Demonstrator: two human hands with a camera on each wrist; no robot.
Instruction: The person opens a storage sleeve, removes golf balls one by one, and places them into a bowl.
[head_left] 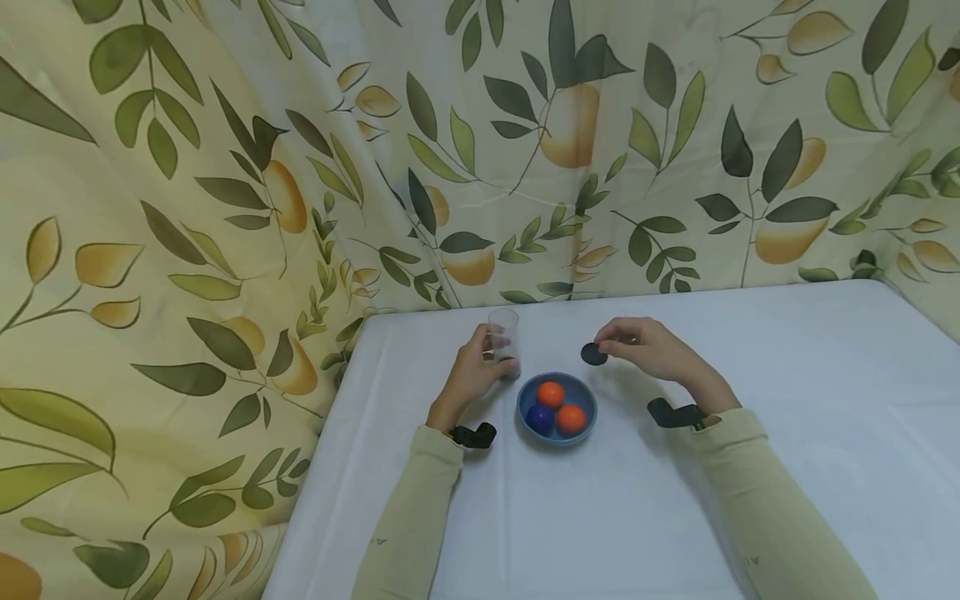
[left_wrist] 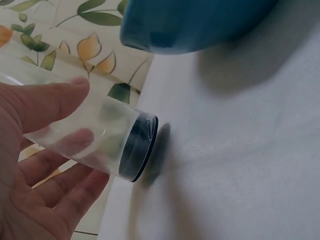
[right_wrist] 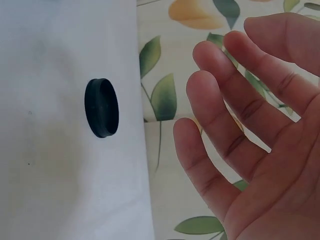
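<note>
My left hand (head_left: pixel 474 367) grips a clear plastic tube (left_wrist: pixel 95 125), thumb on one side and fingers round the other. A black cap (left_wrist: pixel 139 147) closes the tube's lower end, close over the white table. My right hand (right_wrist: pixel 255 125) is at the right, its fingers apart and loosely bent. A black round lid (right_wrist: pixel 102 107) lies on the table with its hollow side up, apart from the fingers in the right wrist view. In the head view the fingertips overlap the lid's edge. Between the hands stands a blue bowl (head_left: pixel 525 427) with two orange balls (head_left: pixel 572 419) and a dark blue ball (head_left: pixel 540 418).
A white cloth covers the table (head_left: pixel 600 517). Behind and to the left hangs a curtain (head_left: pixel 420 167) with leaves and fruit printed on it. The bowl is near the left wrist, on its right side.
</note>
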